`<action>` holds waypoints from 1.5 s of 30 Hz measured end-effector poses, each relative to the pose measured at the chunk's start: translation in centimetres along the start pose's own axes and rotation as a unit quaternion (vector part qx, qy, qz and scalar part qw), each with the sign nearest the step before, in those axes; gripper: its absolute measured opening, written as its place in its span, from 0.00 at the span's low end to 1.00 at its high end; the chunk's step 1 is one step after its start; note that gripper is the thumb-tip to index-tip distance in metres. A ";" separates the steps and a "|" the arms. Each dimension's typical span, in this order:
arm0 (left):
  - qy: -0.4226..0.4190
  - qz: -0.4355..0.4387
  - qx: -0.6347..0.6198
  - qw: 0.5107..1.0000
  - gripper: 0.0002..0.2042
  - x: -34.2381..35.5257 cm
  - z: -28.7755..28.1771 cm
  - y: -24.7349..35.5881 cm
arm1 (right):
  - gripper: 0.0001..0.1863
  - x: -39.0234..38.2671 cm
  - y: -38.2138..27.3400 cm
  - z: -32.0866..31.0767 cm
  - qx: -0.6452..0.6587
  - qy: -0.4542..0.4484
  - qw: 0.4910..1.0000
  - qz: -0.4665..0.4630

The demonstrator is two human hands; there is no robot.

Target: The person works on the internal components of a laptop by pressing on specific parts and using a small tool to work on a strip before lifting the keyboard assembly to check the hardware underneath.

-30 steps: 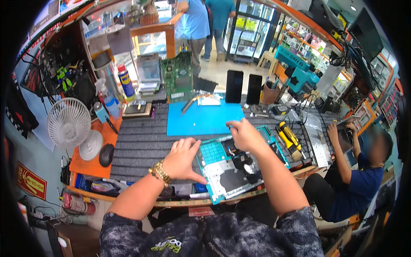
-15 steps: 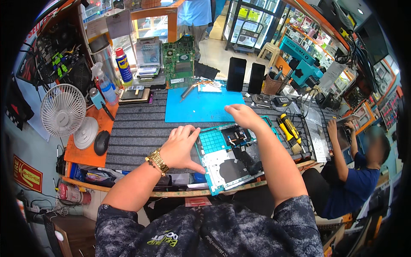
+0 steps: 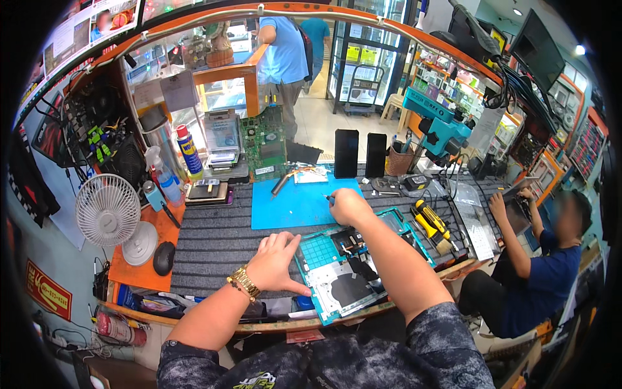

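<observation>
An opened laptop case (image 3: pixel 350 289) with teal edges, a white inner plate and black parts lies at the bench's front edge. My left hand (image 3: pixel 280 264) rests along its left edge, thumb and fingers spread apart. My right hand (image 3: pixel 352 207) is over the right part of a blue work mat (image 3: pixel 291 214), beyond the case. Its fingers are pinched together, and a small thin tip shows past them; what it belongs to is hidden. My right forearm covers part of the case. On the mat lie a copper-coloured heat pipe (image 3: pixel 295 174) and a few tiny bits.
A green circuit board (image 3: pixel 264 146) and two dark phones (image 3: pixel 346 153) stand behind the mat. Yellow-handled tools (image 3: pixel 432 219) and a brush (image 3: pixel 443 247) lie right of the case. At left are a white fan (image 3: pixel 107 211) and a mouse (image 3: pixel 164 258). A co-worker (image 3: pixel 551 259) sits at right.
The view has tilted up, so the bench sits lower in the picture. My right hand has moved slightly left over the mat, and a thin tip now shows at its fingers. My left hand stays on the case.
</observation>
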State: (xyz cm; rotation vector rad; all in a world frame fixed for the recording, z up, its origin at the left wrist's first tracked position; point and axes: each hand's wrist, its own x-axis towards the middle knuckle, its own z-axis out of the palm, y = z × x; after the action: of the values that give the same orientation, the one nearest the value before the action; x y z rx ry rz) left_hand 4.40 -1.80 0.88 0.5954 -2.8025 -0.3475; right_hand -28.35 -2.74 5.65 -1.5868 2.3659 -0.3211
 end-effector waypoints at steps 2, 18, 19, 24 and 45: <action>0.001 -0.006 0.003 1.000 0.80 -0.1 -0.1 0.2 | 0.17 -0.4 -0.5 -0.1 -0.007 -0.004 1.000 -0.003; -0.001 -0.002 0.001 1.000 0.80 -0.3 0.3 -0.1 | 0.19 -0.7 -0.5 -0.8 -0.005 -0.014 1.000 0.022; 0.001 -0.002 0.003 1.000 0.80 -0.2 0.3 -0.1 | 0.19 -0.6 -0.3 -0.8 -0.003 -0.008 1.000 0.023; 0.003 0.002 0.007 1.000 0.81 0.0 0.4 -0.1 | 0.21 -0.4 0.3 -0.7 0.011 0.001 1.000 0.029; 0.094 0.004 -0.081 0.992 0.46 1.5 -1.0 -0.8 | 0.31 -7.6 8.9 -3.4 0.160 0.155 0.972 -0.074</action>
State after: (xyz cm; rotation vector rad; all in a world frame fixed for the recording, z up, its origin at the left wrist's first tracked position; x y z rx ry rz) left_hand 3.70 -3.28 1.93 0.5484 -2.5655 -0.4859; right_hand -34.47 7.72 6.71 -1.6527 2.2570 -0.9943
